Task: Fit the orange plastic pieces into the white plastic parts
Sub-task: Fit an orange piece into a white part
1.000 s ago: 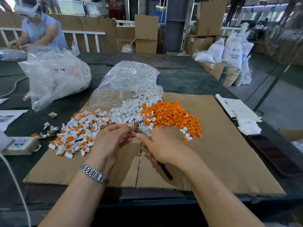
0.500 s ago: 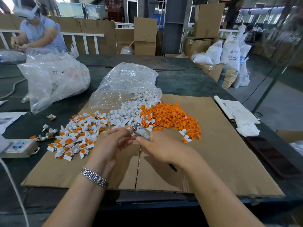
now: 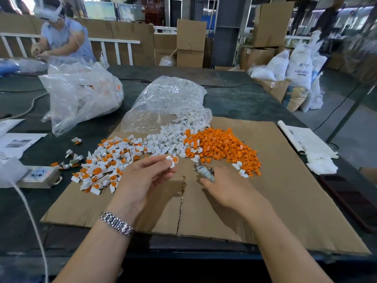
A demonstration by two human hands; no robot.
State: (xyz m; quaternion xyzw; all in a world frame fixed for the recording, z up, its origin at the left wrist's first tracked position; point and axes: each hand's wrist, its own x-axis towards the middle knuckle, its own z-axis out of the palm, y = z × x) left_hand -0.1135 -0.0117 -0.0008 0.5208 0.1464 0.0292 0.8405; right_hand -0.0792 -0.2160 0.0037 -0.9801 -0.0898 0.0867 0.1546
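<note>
Pinching a white part with an orange piece in it (image 3: pixel 172 160) in my left hand (image 3: pixel 142 178), I grip a small tool (image 3: pixel 205 173) in my right hand (image 3: pixel 226 190), above the cardboard (image 3: pixel 285 201) on the worktop (image 3: pixel 234 103).

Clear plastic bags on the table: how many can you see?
2. One clear bag of white parts lies at the cardboard's far edge, spilling them out. A bigger one sits further left. Sacks on the floor aren't counted; others may be hidden.

matt brown cardboard sheet (image 3: pixel 275 197), glossy crinkled clear plastic bag (image 3: pixel 163 103), shiny metal watch band (image 3: pixel 117 223)
</note>
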